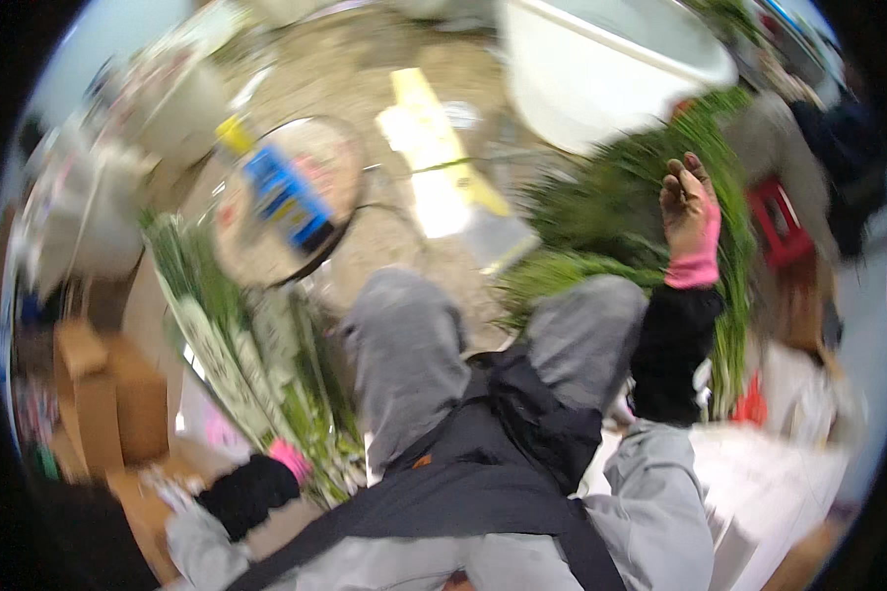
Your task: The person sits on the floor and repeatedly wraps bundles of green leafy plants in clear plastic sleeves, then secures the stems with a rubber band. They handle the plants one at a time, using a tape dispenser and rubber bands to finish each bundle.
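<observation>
My right hand point(686, 214), in a pink cuff, is raised palm up over a pile of green leafy stalks point(606, 199), its fingers slightly curled and nothing in it. At the lower left, the pink cuff of my left arm reaches the root end of a bundle of green onions point(332, 451); my left hand point(296, 459) is mostly hidden there, so its hold cannot be seen. Some of the bundles beside my left knee are in printed plastic sleeves point(214, 362).
A blue bottle with a yellow cap point(284, 192) is by a round board point(266, 258). Yellow-and-clear packaging point(436, 162) lies ahead. A white tub point(591, 74) stands beyond, cardboard boxes point(118, 399) at left, a red stool point(780, 221) near another person point(835, 162) at right.
</observation>
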Demonstrator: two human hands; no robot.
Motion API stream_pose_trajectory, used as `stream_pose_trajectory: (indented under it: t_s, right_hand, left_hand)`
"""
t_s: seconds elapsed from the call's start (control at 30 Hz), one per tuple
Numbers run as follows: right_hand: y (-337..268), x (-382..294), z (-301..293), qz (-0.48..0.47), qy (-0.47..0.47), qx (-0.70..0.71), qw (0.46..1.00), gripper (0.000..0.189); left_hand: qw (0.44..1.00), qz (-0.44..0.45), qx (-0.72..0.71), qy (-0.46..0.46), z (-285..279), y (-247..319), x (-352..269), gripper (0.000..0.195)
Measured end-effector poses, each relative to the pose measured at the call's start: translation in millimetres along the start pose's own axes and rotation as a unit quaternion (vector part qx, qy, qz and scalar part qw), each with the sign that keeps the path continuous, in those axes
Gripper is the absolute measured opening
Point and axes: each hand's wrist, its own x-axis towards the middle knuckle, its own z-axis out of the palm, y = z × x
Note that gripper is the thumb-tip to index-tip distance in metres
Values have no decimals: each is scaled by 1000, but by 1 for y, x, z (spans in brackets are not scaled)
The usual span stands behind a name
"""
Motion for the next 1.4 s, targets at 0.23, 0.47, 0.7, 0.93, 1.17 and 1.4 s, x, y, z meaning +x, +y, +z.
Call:
stream_pose_trajectory:
  t_s: [0.23,0.47,0.7,0.93,1.17,1.4]
  right_hand:
    - [140,-112,-228,-14,445,-93,891,17]
    - [203,-173,-381,87,527,-87,841,24]
    - [112,-54,-465,-14,619,291,729,53]
    - [93,-18,-498,181,633,201,725,78]
    - [-26,-36,-386,-310,463,-257,790,54]
    - [-239,-65,-166,-447,38,-130,884,51]
  left_hand:
    - [985,71,31,-153,-121,73,24,25]
    - [975,124,-88,165,-269,151,-1,25]
    - [985,129,-79,78,-291,185,43,26]
    - [952,236,-13,195,-315,222,78,24]
    - [879,382,1,285,-356,278,95,28]
    - [714,519,-131,451,-411,324,89,67]
